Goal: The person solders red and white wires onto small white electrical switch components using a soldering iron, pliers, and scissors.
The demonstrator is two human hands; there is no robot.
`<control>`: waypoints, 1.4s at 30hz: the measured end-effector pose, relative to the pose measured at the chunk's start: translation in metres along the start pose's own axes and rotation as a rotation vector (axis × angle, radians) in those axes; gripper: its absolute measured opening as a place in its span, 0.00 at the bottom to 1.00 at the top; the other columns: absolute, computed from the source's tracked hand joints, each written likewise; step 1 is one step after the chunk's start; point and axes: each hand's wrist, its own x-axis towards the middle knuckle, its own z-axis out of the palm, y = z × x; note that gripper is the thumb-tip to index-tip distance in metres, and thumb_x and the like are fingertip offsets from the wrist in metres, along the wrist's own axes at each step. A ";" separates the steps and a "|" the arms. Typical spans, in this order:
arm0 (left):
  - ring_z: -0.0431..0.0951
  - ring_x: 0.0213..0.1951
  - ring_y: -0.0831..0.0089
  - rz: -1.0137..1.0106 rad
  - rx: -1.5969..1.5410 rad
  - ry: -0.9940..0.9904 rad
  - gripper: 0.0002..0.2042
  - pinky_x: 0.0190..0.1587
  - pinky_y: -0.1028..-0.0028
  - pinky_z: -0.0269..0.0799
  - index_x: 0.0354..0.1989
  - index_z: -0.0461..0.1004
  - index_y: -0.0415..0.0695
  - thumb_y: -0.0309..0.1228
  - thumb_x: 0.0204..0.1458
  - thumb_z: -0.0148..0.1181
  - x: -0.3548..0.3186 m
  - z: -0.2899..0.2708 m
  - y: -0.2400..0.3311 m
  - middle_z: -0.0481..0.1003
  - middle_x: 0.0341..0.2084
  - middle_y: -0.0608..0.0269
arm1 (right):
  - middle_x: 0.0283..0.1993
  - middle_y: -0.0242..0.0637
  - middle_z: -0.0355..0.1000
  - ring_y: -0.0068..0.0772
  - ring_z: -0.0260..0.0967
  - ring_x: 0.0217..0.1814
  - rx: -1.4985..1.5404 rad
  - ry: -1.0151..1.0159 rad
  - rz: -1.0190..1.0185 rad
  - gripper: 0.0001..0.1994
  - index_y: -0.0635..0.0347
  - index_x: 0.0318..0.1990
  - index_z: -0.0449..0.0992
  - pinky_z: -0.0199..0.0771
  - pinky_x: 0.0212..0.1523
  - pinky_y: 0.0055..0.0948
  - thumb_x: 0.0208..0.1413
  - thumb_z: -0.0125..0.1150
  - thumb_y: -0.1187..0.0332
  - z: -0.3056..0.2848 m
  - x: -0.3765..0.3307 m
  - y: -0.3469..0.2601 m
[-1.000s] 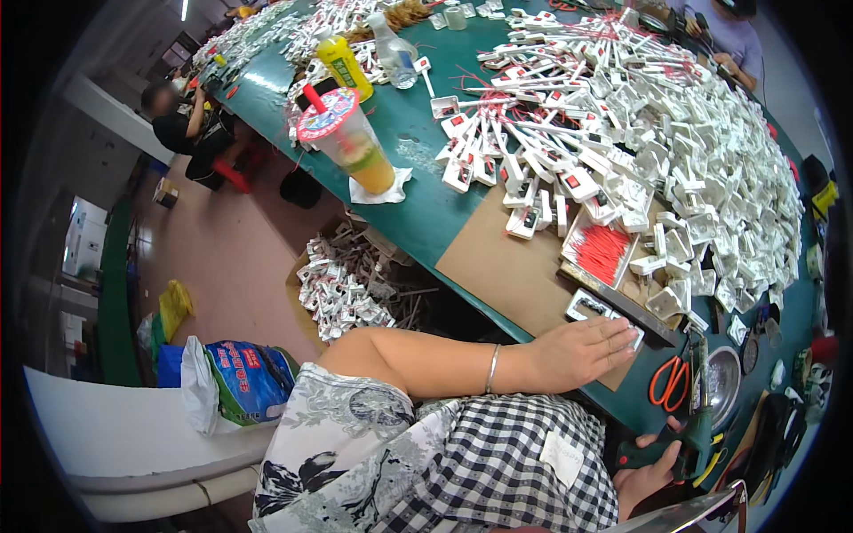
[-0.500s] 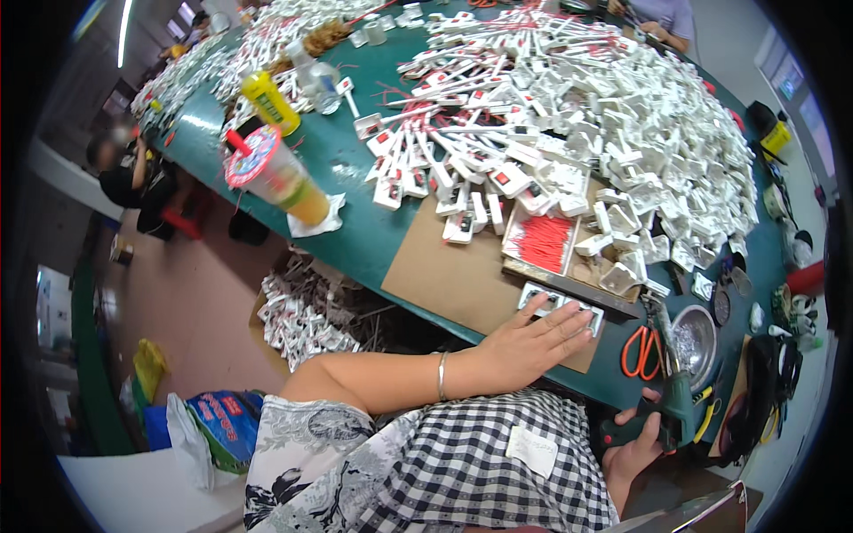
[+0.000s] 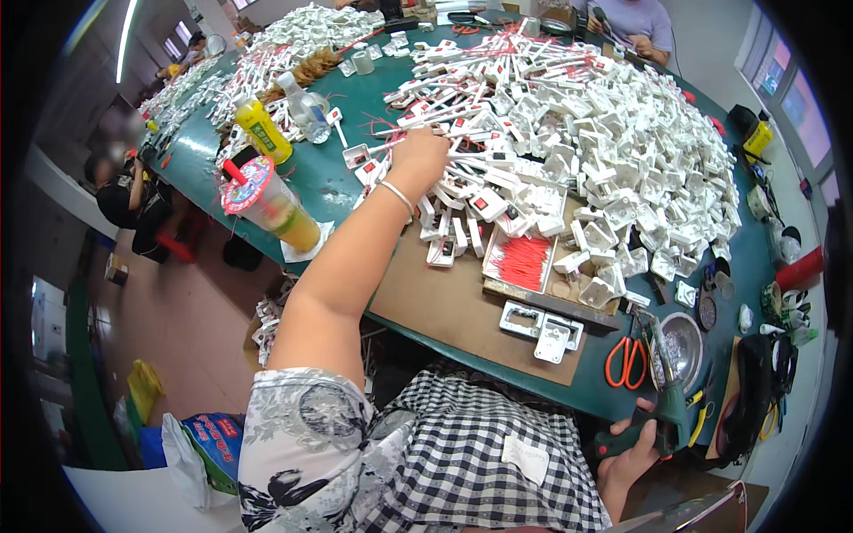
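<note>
My left hand (image 3: 420,163) reaches into the near left edge of a heap of white plastic housings with red wires (image 3: 480,133). Its fingers curl down among the pieces, and what they grip is hidden. Low on the right, my right hand (image 3: 633,451) is wrapped around the handle of a green pistol-grip power tool (image 3: 673,412), its narrow metal nose pointing away from me. Between the hands, on a brown board (image 3: 444,306), lies a white frame-like plastic piece (image 3: 521,320). A smaller white housing (image 3: 557,340) rests beside it, jutting toward me.
Behind the pieces runs a metal bar (image 3: 551,305), with a box of red sleeves (image 3: 521,264) behind it. Orange-handled scissors (image 3: 626,361) and a metal bowl (image 3: 697,346) sit near the tool. A lidded drink cup (image 3: 283,213) and a yellow bottle (image 3: 261,131) stand left.
My left hand has left the white pieces on the board and moved far and left into the heap. Both pieces are now uncovered. My right hand keeps holding the tool in about the same place.
</note>
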 end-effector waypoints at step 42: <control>0.75 0.41 0.75 0.306 -1.337 -0.303 0.27 0.42 0.77 0.74 0.64 0.53 0.39 0.18 0.55 0.49 -0.095 -0.082 0.126 0.73 0.38 0.58 | 0.49 0.50 0.67 0.30 0.67 0.25 0.025 0.034 0.000 0.19 0.67 0.56 0.59 0.70 0.25 0.28 0.61 0.46 0.65 -0.009 -0.007 -0.002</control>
